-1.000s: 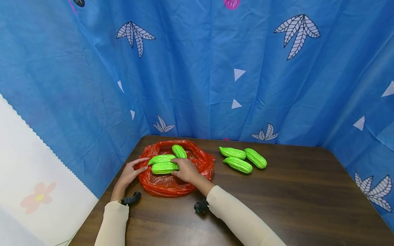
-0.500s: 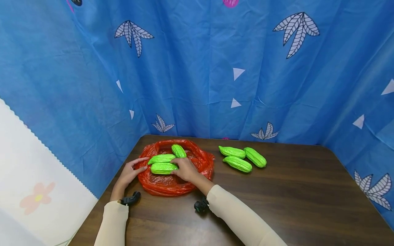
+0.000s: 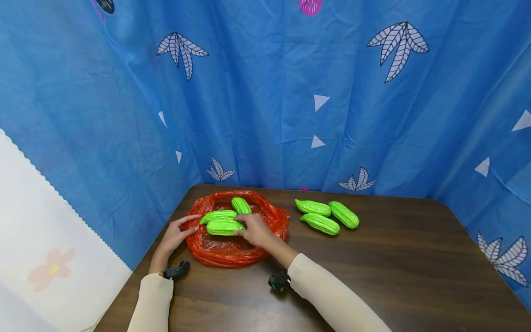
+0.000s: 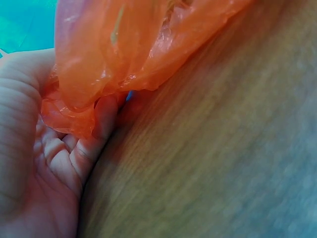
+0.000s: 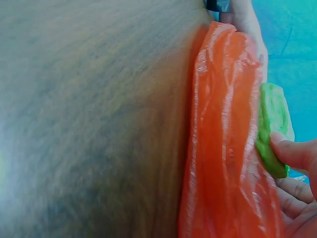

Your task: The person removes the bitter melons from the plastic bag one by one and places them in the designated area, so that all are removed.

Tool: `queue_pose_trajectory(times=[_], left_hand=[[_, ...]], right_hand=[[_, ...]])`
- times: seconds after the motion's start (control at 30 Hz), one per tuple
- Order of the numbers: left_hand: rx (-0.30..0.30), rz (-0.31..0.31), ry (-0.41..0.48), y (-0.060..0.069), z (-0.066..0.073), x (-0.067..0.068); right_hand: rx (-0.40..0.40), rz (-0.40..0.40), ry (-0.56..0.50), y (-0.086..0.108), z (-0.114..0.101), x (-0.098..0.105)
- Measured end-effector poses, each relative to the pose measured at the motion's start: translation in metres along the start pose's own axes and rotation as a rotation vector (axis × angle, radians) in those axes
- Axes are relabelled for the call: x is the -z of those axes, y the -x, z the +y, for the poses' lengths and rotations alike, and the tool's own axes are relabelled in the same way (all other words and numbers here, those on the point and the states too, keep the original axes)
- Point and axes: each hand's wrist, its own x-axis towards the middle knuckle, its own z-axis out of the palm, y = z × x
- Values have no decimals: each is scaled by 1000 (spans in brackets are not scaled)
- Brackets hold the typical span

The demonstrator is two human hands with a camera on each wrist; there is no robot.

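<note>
A red plastic bag [image 3: 230, 259] lies spread with its mouth up on the table's left part. Inside it are three bright green, ridged bitter melons. My right hand [image 3: 256, 230] pinches the near bitter melon [image 3: 224, 227] at its right end, thumb on the near side; the right wrist view shows this bitter melon [image 5: 275, 116] over the bag rim. Behind it lie a second bitter melon [image 3: 217, 216] and a third, angled one [image 3: 240, 205]. My left hand [image 3: 173, 236] holds the bag's left edge, its crumpled film [image 4: 74, 111] between thumb and fingers.
Three more bitter melons lie right of the bag: a back one [image 3: 312, 207], a front one [image 3: 321, 223] and a slanted one [image 3: 344, 215]. The brown wooden table [image 3: 394, 272] ends at a blue patterned curtain [image 3: 265, 115] behind and at the left.
My right hand has shifted slightly to the right with the near bitter melon, which now partly covers the one behind it. My left hand stays at the bag's edge.
</note>
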Motion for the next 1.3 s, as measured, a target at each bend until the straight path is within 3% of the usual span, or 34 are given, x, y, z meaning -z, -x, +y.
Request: queue_pose_trajectory(times=[0.73, 0.9, 0.97, 1.3], left_hand=[[25, -10, 6, -2, -4, 0], [12, -1, -2, 0, -2, -1], [18, -10, 8, 2, 6, -1], [7, -14, 39, -2, -3, -1]], right_hand=[[15, 58, -114, 32, -9, 42], [29, 64, -122, 40, -7, 48], [34, 72, -130, 42, -6, 50], [77, 117, -149, 57, -3, 62]])
